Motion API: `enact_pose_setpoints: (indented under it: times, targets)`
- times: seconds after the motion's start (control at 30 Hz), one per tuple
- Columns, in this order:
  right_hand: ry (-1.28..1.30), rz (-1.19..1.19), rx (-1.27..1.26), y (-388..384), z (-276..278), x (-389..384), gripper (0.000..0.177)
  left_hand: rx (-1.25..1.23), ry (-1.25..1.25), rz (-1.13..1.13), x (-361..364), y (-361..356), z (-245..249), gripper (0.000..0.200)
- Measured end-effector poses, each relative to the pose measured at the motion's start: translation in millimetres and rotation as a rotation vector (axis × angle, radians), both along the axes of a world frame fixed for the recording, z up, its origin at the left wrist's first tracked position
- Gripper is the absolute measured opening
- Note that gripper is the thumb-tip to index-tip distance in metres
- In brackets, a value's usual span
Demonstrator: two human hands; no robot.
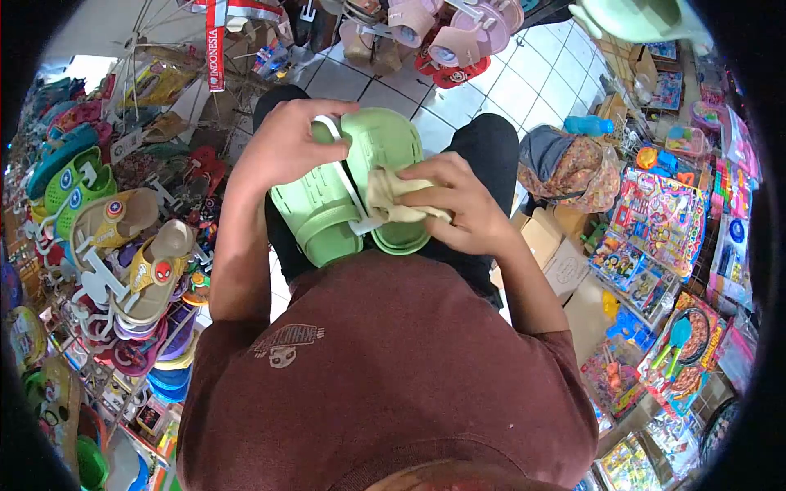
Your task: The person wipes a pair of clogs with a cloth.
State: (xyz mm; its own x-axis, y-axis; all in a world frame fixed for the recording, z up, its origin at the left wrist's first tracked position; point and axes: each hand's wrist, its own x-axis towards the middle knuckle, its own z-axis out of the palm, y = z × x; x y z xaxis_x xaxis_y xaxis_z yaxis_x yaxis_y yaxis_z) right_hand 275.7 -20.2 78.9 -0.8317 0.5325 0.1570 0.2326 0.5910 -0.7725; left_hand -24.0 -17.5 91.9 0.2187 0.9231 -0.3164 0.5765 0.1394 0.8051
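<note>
left grip (282,147) holds green clogs (383,139); right grip (465,206) holds pale cloth (388,195) against one.

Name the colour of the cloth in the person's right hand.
The cloth is pale, creamy yellow, as the head view shows.

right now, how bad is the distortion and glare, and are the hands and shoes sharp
Head view, edges: strong wide-angle curvature, black corners; head view, upper part: floor tiles shine near white in patches; head view, centre: green clogs, cloth, left hand and right hand look fairly sharp.
</note>
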Motion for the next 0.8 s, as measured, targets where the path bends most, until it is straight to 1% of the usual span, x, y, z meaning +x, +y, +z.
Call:
enact_pose_setpoints:
  times: [0.07, 0.1, 0.17, 0.2, 0.23, 0.27, 0.33, 0.37, 0.43, 0.47, 0.53, 0.57, 0.67, 0.7, 0.8]
  targets:
    - [0.065, -0.065, -0.155, -6, -1, 3, 0.042, -0.025, -0.078, -0.002, -1, 2, 5, 0.055]
    - [0.038, -0.134, -0.125, -13, -6, -2, 0.042, -0.025, -0.074, -0.001, 0, 2, 4, 0.054]
    - [0.130, -0.226, -0.308, -10, -20, 1, 0.043, -0.021, -0.060, -0.003, 1, 4, 3, 0.054]
    - [0.179, -0.271, -0.397, -6, -17, -2, 0.044, -0.024, -0.062, -0.004, 1, 5, 4, 0.053]
    - [0.279, -0.454, -0.653, -4, -6, -4, 0.043, -0.030, -0.063, -0.006, 0, 3, 7, 0.052]
    - [0.355, -0.440, -0.667, 8, 0, -3, 0.044, -0.039, -0.062, -0.009, 0, 2, 9, 0.052]
    - [0.515, -0.334, -0.657, 26, 16, -7, 0.047, -0.030, -0.058, -0.053, 1, 4, 15, 0.052]
    - [0.436, -0.255, -0.428, 35, 14, -14, 0.048, -0.024, -0.057, -0.078, 2, 5, 16, 0.053]
    - [0.267, -0.098, 0.032, 45, 10, -40, 0.052, -0.013, -0.258, -0.083, 4, 4, 5, 0.049]
    - [0.170, -0.118, 0.126, 38, 12, -48, 0.053, -0.009, -0.359, -0.086, 5, 3, -2, 0.047]
    - [-0.023, -0.148, 0.308, 25, 17, -60, 0.057, 0.005, -0.413, -0.078, 5, 0, -8, 0.047]
    - [0.008, -0.140, 0.229, 22, 12, -56, 0.060, 0.007, -0.440, -0.073, 4, -1, -9, 0.048]
    - [-0.028, -0.160, 0.228, 4, 12, -41, 0.058, 0.059, -0.301, -0.139, -1, -1, -2, 0.049]
    - [-0.034, -0.170, 0.196, -1, 10, -34, 0.057, 0.059, -0.316, -0.138, 1, 0, 1, 0.048]
    - [0.067, -0.179, -0.158, -17, -17, -6, 0.048, 0.033, -0.286, -0.093, -2, 1, -5, 0.047]
